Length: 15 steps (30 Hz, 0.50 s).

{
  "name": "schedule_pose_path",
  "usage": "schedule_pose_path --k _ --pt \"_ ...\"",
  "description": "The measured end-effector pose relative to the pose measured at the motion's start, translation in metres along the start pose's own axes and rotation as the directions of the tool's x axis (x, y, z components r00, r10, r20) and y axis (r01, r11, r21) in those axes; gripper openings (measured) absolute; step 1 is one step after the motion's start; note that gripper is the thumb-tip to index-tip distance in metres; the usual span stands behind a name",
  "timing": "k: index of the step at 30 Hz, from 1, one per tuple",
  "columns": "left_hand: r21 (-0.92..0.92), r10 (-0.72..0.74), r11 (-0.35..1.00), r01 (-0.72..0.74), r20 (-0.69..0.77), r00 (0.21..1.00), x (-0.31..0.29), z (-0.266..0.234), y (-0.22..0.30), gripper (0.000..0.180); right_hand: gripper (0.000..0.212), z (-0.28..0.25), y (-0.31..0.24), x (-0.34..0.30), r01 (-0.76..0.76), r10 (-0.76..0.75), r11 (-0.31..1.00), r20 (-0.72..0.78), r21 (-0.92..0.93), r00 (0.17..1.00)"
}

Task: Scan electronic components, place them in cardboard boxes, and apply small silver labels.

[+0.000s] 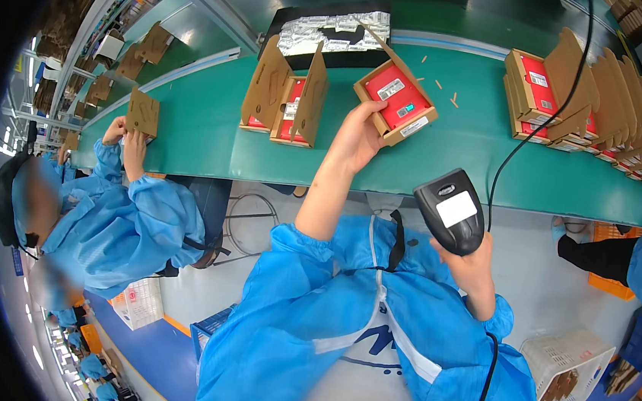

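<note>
My left hand [359, 136] grips the near left side of an open cardboard box [395, 100], its thumb over the rim. Inside lies a red package [401, 93] with white labels, and the lid stands raised at the back. In my right hand [469, 265] is a black barcode scanner [451, 212] with a white label on its head, held by the handle over the near edge of the table. A black cable hangs close beside it. The scanner is apart from the box.
Two open boxes [291, 110] with red packages stand left of my box. A black tray [328, 35] of white label stickers lies behind. Many lidded-open boxes [567, 92] line the right. A co-worker [121, 213] handles a box at left. A white basket [570, 367] sits on the floor.
</note>
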State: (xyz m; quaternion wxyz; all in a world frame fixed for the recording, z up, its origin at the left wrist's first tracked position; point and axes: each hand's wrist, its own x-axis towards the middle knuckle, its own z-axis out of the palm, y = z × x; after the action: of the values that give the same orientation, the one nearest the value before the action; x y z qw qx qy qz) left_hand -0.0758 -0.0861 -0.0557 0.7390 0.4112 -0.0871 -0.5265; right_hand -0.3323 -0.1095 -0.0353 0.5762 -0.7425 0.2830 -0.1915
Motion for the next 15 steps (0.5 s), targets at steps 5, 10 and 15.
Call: schedule_pose_path --k 5,10,15 --pt "0.163 0.198 0.969 -0.183 -0.079 0.977 0.003 0.005 -0.012 0.041 0.054 -0.005 -0.019 -0.02 0.059 -0.059 0.985 0.001 -0.162 0.998" --pt "0.301 0.386 0.884 -0.358 -0.036 0.922 0.009 -0.003 -0.027 0.039 0.05 0.0 -0.051 -0.014 0.078 -0.073 0.983 0.039 -0.163 0.997" --pt "0.599 0.611 0.589 -0.542 0.109 0.784 -0.005 0.0 -0.03 0.037 0.032 0.013 -0.061 0.022 -0.119 0.119 0.993 -0.09 0.009 0.989"
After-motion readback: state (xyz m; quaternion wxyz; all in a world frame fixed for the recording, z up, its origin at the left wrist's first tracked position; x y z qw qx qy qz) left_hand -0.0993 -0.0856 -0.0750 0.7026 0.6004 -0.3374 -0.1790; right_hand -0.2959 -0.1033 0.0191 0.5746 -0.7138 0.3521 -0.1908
